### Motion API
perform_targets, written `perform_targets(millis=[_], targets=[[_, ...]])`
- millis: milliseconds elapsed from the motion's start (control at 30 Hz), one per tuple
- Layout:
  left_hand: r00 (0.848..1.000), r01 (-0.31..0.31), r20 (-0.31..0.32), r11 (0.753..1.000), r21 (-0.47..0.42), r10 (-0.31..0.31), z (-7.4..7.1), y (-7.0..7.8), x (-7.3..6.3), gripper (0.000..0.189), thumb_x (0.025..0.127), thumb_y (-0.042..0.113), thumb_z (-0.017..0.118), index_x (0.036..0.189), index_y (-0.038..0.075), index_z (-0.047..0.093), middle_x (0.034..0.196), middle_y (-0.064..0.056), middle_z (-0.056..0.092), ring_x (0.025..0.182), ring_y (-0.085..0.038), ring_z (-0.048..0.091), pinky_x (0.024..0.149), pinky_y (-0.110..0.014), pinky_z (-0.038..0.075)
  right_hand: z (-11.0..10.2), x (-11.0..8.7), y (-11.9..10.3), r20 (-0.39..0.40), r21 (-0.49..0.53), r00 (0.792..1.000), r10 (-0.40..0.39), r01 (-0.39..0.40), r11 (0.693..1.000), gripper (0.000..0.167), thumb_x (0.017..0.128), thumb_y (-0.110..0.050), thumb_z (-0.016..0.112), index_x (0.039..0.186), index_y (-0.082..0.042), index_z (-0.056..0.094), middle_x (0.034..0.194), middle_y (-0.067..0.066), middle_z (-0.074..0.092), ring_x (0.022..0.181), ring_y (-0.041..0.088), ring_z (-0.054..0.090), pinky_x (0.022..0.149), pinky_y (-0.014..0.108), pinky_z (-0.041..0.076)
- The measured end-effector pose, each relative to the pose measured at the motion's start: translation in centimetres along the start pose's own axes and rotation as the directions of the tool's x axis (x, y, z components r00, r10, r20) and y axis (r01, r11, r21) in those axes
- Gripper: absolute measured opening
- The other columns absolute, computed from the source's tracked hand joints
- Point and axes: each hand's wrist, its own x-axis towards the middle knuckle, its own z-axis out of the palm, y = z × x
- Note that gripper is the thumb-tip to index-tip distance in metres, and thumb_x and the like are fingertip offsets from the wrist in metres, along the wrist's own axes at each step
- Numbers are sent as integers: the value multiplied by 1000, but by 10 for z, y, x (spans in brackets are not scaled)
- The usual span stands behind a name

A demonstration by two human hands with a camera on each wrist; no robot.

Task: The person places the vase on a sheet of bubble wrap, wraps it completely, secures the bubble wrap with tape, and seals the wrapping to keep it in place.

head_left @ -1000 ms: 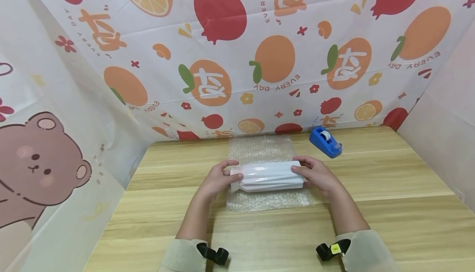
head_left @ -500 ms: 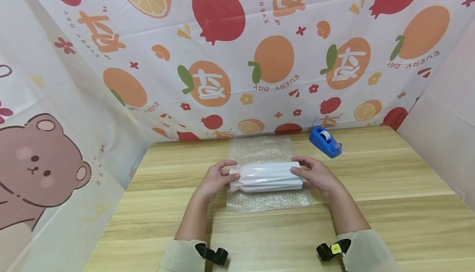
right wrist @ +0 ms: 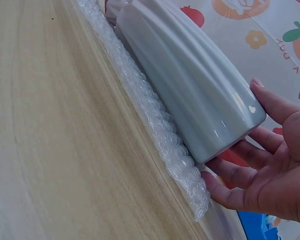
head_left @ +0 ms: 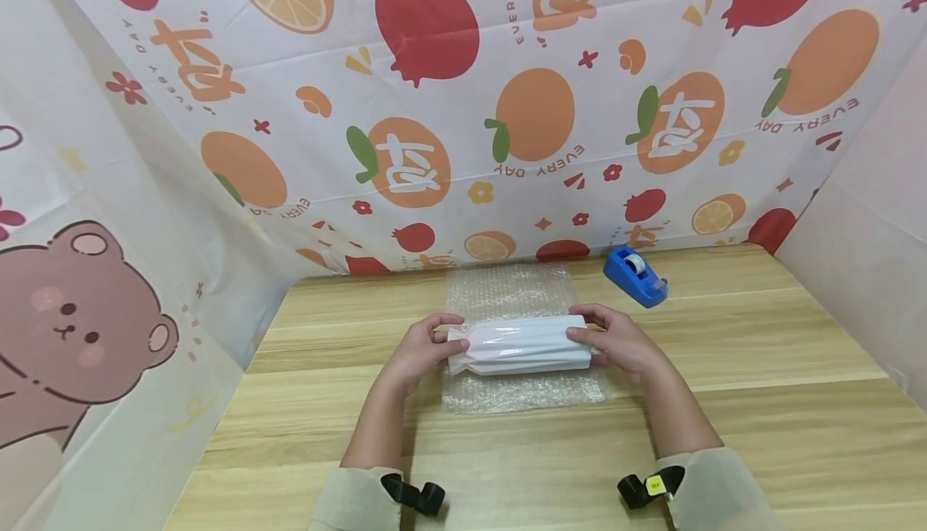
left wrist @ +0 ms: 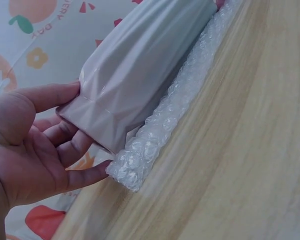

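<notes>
Vase (head_left: 525,346) is being held on its side over bubble wrap (head_left: 517,294) on the counter (head_left: 290,418), one end being pinched by the left hand (head_left: 422,347), the other by the right hand (head_left: 620,343). Level, even support is being advised, the glossy surface being judged slippery.

L hand (head_left: 422,348) a tad further L vs 1s ago.

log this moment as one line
left hand: grips vase, one end; right hand: grips vase, other end; vase: horizontal, over bubble wrap; tape dispenser: on table
</notes>
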Motion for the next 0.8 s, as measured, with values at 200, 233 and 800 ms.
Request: perform_targets(millis=[200,233,800], targets=[[998,-30,-55,979,202,42,0,8,-5,48,86,21,76,129,8,59,81,-5,50,75,-18,48,65,-29,44,0,0,1,-4,-3,1000,-5,5,1000,72,86,-41,74,145,-12,44,149,12,41,119,31,53,90,43,55],[996,-36,-75,967,251,57,0,10,-7,48,86,23,76,129,9,60,86,-6,54,79,-19,50,67,-30,45,0,0,1,-3,-1,1000,-5,5,1000,73,86,-41,74,145,-12,44,149,12,41,119,31,53,90,44,54],[891,-430,262,501,751,372,67,40,2,56,87,36,74,136,15,57,142,-8,55,134,-29,48,110,-56,32,1,-3,-2,-6,-37,1000,-12,12,999,68,90,-37,71,146,-11,43,152,14,38,124,32,50,92,42,54]])
